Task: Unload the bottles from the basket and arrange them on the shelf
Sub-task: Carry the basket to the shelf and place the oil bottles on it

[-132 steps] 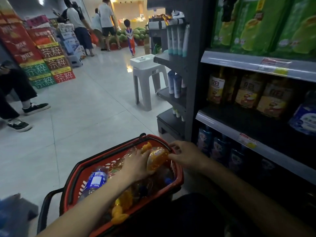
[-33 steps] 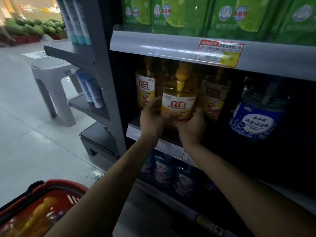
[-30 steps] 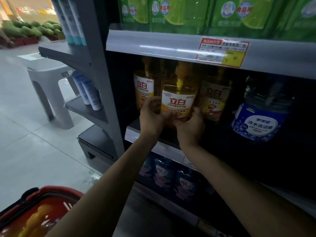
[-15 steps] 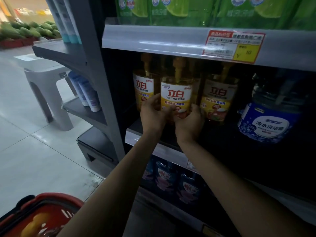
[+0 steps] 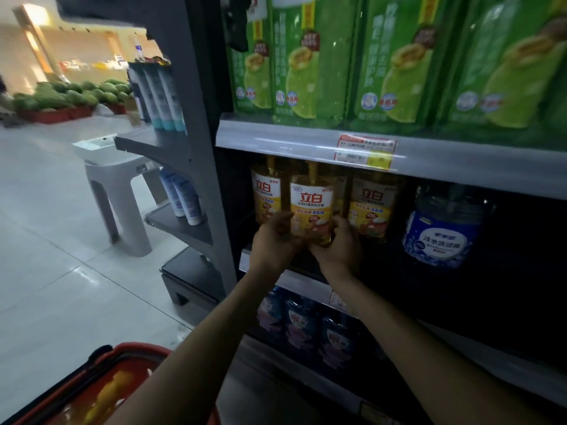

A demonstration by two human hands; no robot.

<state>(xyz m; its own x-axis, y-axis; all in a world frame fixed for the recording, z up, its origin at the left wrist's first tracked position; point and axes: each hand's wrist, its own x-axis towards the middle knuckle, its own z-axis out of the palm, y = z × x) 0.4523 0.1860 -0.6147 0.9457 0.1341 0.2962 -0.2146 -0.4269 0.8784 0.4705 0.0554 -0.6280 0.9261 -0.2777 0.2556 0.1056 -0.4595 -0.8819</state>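
A yellow detergent bottle (image 5: 311, 207) is being seated on the middle shelf (image 5: 302, 280). Compared with a second ago, it is being found lower and further in. Then it was being held forward of the row. Now it is being lined up, upright and label outward, between two like bottles, one at its left (image 5: 266, 194) and one at its right (image 5: 371, 204). Some seconds earlier both hands were being worked inside the basket (image 5: 138, 351), so one bottle is being judged as transferred and its placing as nearly done. Whether its base is being borne by the shelf cannot be told, since it is being covered by the hands.

The bottle is being gripped low on its body from both sides. The left hand (image 5: 273, 240) is being wrapped round its left flank, fingers curled. The right hand (image 5: 340, 245) is being curled round its right flank and lower corner. Neither hand is being opened yet. The bottle is thus being kept directly between the two hands, its label rising above them. The basket is being left well below and to the left. Further yellow bottles (image 5: 113, 391) are being seen, blurred, inside it, so the unloading is being judged incomplete.
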